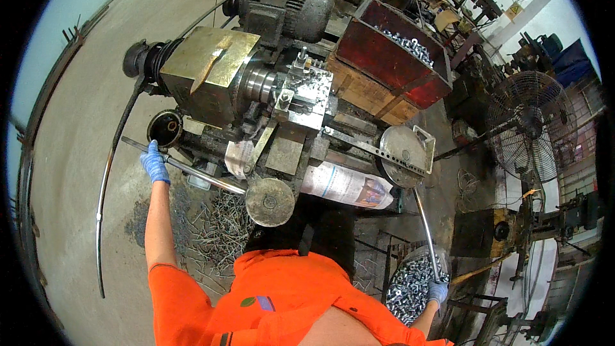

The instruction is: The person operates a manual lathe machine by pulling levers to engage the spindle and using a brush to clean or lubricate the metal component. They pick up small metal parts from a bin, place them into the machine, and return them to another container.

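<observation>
My left hand (154, 165), in a blue glove, is closed round a long metal lever (205, 178) that runs to a round grey disc (270, 202) at the front of the lathe. At the lower right my right hand (437, 293), also gloved, grips the low end of a second metal lever (425, 221), which comes down from a larger round disc (403, 147). Beneath that hand stands a tub of small shiny metal parts (410, 291). Between the levers sits the lathe's chuck (259, 84) beside a chip-covered tool slide (309, 93).
A brush (206, 72) lies on the headstock's brass-coloured cover (227, 41), below a motor (285, 13). Behind stands a red bin (391, 57) holding metal parts. A fan (530, 122) is at right. Metal scraps (221, 234) litter the floor; newspaper (346, 186) lies under the machine.
</observation>
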Demonstrator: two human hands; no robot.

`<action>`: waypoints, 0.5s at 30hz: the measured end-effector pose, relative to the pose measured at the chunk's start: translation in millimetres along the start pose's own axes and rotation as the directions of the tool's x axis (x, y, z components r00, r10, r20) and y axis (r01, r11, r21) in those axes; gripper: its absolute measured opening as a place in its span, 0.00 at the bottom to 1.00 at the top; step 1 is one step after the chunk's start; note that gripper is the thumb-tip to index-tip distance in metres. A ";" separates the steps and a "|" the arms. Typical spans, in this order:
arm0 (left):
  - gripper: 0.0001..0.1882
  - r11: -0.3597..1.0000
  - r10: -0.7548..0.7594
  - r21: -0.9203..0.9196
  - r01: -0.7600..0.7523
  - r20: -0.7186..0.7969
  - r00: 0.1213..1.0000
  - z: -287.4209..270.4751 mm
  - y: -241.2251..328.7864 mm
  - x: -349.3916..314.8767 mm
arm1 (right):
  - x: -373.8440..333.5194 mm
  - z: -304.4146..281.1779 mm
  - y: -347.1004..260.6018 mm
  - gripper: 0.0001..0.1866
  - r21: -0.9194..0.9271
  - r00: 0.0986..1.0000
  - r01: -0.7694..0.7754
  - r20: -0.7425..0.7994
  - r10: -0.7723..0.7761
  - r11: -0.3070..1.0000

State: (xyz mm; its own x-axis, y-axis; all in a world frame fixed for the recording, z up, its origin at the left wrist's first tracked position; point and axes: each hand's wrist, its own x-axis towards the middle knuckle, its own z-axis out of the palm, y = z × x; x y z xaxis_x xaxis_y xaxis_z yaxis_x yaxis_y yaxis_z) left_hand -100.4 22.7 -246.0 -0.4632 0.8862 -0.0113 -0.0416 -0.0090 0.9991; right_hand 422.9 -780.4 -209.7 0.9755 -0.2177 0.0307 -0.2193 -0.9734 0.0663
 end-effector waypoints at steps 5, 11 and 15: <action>0.11 1.000 -0.011 -0.019 0.011 -0.018 1.000 0.2 0.4 1.3 | 0.9 7.9 0.1 0.24 -0.031 0.998 0.014 -0.063 -0.016 0.999; 0.13 0.997 -0.075 -0.002 0.075 0.001 0.997 -2.0 -5.7 4.6 | 11.6 21.1 18.3 0.21 -0.038 0.996 0.016 -0.084 -0.019 0.999; 0.14 0.997 -0.071 0.028 0.071 0.014 0.997 -2.4 6.0 -1.7 | -7.0 0.6 -2.1 0.20 0.002 0.999 0.037 -0.009 -0.037 0.999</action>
State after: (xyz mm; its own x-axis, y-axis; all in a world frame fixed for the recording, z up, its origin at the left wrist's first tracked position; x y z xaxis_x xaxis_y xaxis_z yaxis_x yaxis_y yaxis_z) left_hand -102.0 20.0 -240.2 -0.4464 0.8911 -0.0817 -0.0491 0.0668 0.9966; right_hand 416.5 -776.8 -210.7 0.9827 -0.1812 0.0372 -0.1833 -0.9809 0.0650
